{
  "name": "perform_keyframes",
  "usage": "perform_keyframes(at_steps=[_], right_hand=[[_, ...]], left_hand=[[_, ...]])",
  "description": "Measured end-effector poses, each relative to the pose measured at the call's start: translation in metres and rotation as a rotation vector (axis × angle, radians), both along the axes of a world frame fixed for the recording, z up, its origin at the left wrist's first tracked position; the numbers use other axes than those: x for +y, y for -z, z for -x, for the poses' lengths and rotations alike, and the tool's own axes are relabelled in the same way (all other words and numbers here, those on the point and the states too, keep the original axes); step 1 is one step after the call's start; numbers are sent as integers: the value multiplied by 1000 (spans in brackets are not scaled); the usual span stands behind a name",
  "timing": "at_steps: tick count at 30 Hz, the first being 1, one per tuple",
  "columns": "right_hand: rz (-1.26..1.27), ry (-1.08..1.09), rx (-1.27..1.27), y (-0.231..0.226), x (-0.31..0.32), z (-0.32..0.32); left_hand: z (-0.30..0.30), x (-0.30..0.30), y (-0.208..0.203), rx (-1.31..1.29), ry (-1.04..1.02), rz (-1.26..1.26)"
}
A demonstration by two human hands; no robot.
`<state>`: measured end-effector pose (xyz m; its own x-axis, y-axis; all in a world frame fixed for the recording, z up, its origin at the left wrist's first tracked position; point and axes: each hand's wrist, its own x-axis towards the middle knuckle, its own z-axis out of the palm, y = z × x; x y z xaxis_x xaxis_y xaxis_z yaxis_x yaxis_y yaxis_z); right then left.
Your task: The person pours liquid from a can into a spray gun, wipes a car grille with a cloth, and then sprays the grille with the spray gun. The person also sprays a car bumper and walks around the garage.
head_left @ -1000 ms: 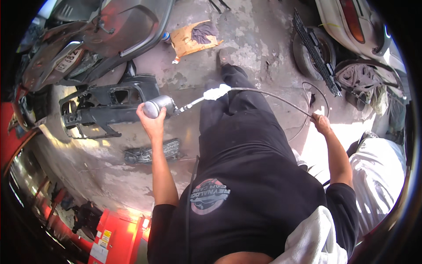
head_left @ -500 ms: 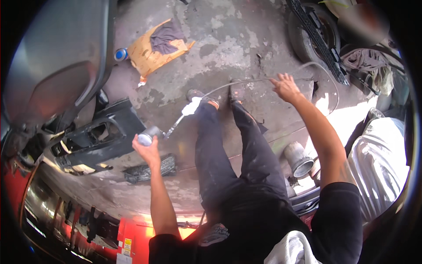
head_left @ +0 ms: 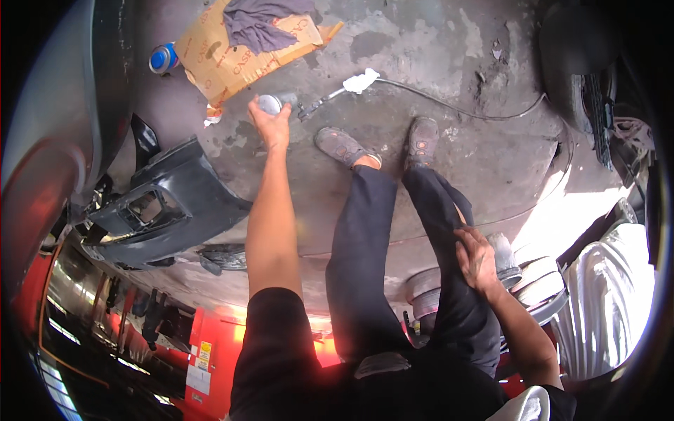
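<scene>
My left hand (head_left: 272, 125) is closed around a grey round-bodied air sander (head_left: 269, 105), low over the floor beside a brown paper sheet (head_left: 210, 56). A jointed metal fitting (head_left: 317, 107) leads off the sander to a thin dark air hose (head_left: 456, 109). White material (head_left: 361, 81) is wrapped around the hose where it meets the fitting. The hose runs off to the right across the floor. My right hand (head_left: 479, 261) lies on my right leg near the knee, fingers loosely spread, holding nothing. The sander's underside is hidden.
A purple-grey cloth (head_left: 263, 24) lies on the paper, with a blue-capped can (head_left: 163, 59) beside it. A dark plastic bumper piece (head_left: 168, 203) sits at the left. Round containers (head_left: 537, 277) and a white-covered bundle (head_left: 604, 302) stand at the right. Grey car panels (head_left: 56, 105) fill the far left.
My left hand has carried the sander forward and down toward the paper. The right hand has let go of the hose and come back onto my leg. My view has shifted.
</scene>
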<state>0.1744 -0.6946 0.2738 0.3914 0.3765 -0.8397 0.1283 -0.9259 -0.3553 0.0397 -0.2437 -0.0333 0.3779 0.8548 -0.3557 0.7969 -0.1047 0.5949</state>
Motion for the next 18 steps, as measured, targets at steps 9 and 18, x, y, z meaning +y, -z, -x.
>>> perform_keyframes(at_steps=[9,18], right_hand=[[-51,2,7,10,16,-6],[-65,-137,-2,5,15,21]], left_hand=[[-37,46,64,-246,34,135],[-13,17,13,1,48,173]])
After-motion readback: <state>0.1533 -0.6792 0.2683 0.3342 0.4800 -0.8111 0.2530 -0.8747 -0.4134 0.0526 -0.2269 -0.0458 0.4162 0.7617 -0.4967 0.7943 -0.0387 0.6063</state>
